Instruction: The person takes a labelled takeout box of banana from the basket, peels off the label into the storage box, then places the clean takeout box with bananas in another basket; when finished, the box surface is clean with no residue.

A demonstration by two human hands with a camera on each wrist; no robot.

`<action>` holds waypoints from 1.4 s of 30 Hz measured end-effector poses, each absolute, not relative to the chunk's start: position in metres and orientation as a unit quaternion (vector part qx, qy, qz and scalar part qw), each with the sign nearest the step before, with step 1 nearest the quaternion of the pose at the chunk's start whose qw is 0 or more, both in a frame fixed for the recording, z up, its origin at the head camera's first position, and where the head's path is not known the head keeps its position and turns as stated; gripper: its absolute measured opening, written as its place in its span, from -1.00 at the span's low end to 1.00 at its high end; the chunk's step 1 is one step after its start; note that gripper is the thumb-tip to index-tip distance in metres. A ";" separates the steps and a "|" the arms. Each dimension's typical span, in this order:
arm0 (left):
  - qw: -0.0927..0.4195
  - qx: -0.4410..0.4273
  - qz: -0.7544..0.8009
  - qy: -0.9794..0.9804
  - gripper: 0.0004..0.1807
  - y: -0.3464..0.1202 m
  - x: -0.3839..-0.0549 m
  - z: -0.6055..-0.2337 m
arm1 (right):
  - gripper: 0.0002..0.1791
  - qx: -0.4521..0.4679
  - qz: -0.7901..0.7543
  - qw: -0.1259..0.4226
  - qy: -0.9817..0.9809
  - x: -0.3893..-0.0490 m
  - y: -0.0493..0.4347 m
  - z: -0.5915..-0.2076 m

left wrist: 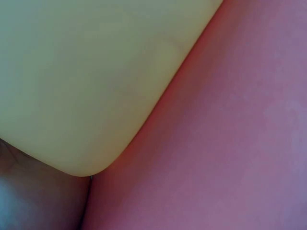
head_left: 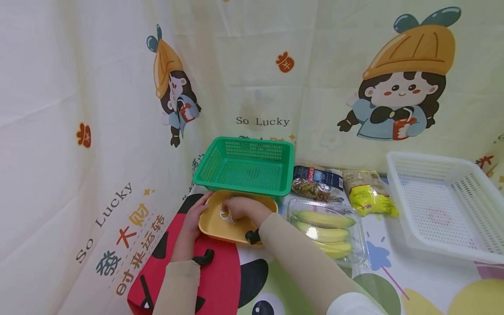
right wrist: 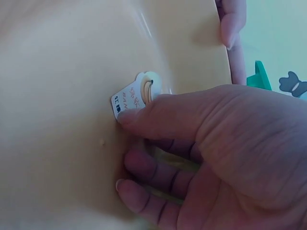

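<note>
A shallow orange-yellow plastic basin (head_left: 212, 224) stands on the patterned cloth, in front of the green basket. My left hand (head_left: 192, 221) grips the basin's left rim; in the right wrist view its fingers (right wrist: 231, 26) lie over that edge. Inside the basin, my right hand (head_left: 242, 208) pinches a small white label (right wrist: 127, 99) with a banana picture and printed characters, the thumb on its face. The other fingers curl beneath, close to the basin floor. Mostly the basin's outer side (left wrist: 86, 86) fills the left wrist view.
Directly behind the basin sits the green mesh basket (head_left: 252, 171). To the right are a clear box of bananas (head_left: 323, 232), a dark pasta bag (head_left: 318, 183) and a yellow-fronted bag (head_left: 368, 194). A white basket (head_left: 437, 210) stands at the far right.
</note>
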State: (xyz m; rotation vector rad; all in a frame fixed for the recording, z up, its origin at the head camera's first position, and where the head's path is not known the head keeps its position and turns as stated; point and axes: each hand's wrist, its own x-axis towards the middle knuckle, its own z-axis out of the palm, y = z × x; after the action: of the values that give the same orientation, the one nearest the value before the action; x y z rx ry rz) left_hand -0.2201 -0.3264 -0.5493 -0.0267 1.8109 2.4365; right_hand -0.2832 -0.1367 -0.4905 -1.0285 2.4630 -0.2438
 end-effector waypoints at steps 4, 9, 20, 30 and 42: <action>0.049 -0.014 0.795 0.605 -0.44 -0.326 -0.220 -0.550 | -0.63 -0.368 -0.089 0.228 0.897 -0.283 -0.134 -0.489; 0.046 -0.019 0.792 0.608 -0.45 -0.326 -0.221 -0.551 | -0.66 -0.350 -0.104 0.234 0.901 -0.282 -0.133 -0.490; 0.032 -0.014 0.788 0.614 -0.45 -0.327 -0.220 -0.550 | -0.45 -0.363 -0.107 0.253 0.890 -0.275 -0.116 -0.467; -0.095 -0.063 0.710 0.695 -0.53 -0.332 -0.214 -0.541 | -0.42 -0.399 -0.214 0.234 0.860 -0.261 -0.043 -0.421; -0.173 -0.026 0.591 0.787 -0.66 -0.291 -0.195 -0.493 | -0.49 -0.345 -0.330 0.114 0.871 -0.230 0.098 -0.406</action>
State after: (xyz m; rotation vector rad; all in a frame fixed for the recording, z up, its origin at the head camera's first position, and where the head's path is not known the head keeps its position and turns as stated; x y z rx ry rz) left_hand -0.1946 -0.2914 -0.4931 -0.0904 2.7884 2.0949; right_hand -0.2296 0.0984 -0.4058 -1.0123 2.5546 -0.9663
